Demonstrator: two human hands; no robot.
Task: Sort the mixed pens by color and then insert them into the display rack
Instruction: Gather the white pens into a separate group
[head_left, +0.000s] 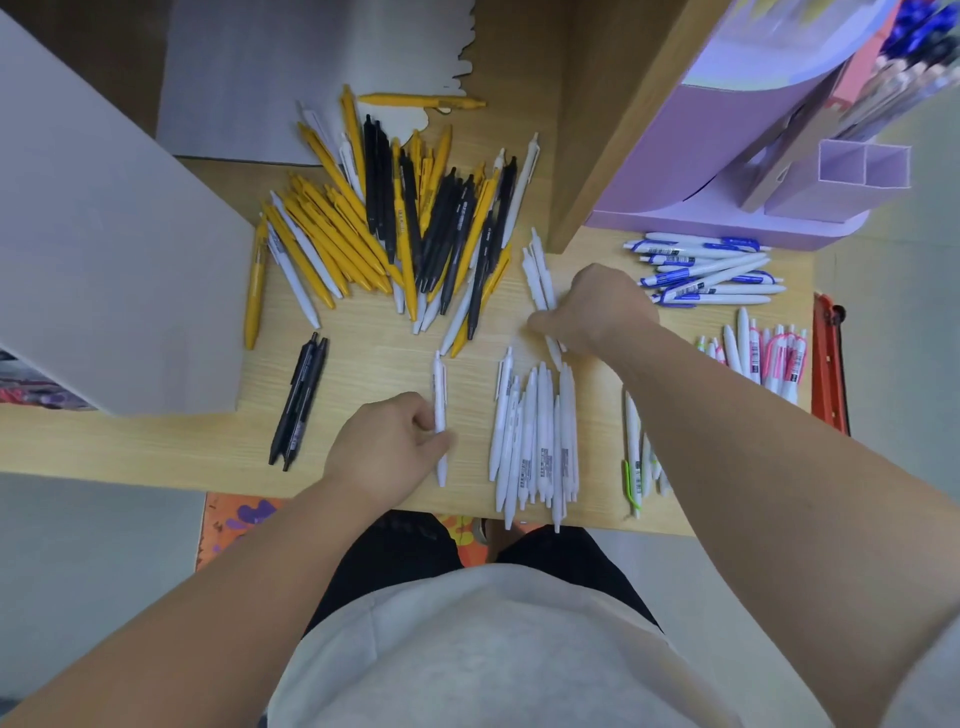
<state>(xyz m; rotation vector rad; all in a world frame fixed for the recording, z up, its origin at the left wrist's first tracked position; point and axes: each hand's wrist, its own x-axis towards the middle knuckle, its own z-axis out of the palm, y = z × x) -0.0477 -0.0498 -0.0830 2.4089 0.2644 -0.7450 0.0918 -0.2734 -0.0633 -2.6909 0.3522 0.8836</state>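
- Gripping one slim white plastic pen (440, 415) in the left hand (387, 441), curled round its middle, low over the pale wooden counter (374, 364).
- Clutching a small bundle of white pens (540, 275) in the right hand (597, 306), closed round the lower halves, further back on the counter.
- Not yet sorted, at the back: a mixed heap of yellow, black and white plastic pens (395, 223), crossing and lying over one another.
- Already laid in groups: a row of plain white pens (535, 441) near the front edge, a pair of black pens (298, 400) at the left, and at the right white pens with blue clips (701, 270), white pens with pink clips (779, 358) and white pens with green clips (632, 452).
- At the far right, touched by neither hand: the lilac cardboard display rack (691, 156) with square open compartments (836, 200).
- Probably very light and stiff, with smooth round barrels; likely to roll or slip away, so better to lay down parallel and close together.
- Best to pinch at mid-barrel; for several at once, to close the whole hand round and first to align the tips.
- Not to pull by the thin clips, likely the weakest part; in the heap, to lift from the top, not to drag from below.
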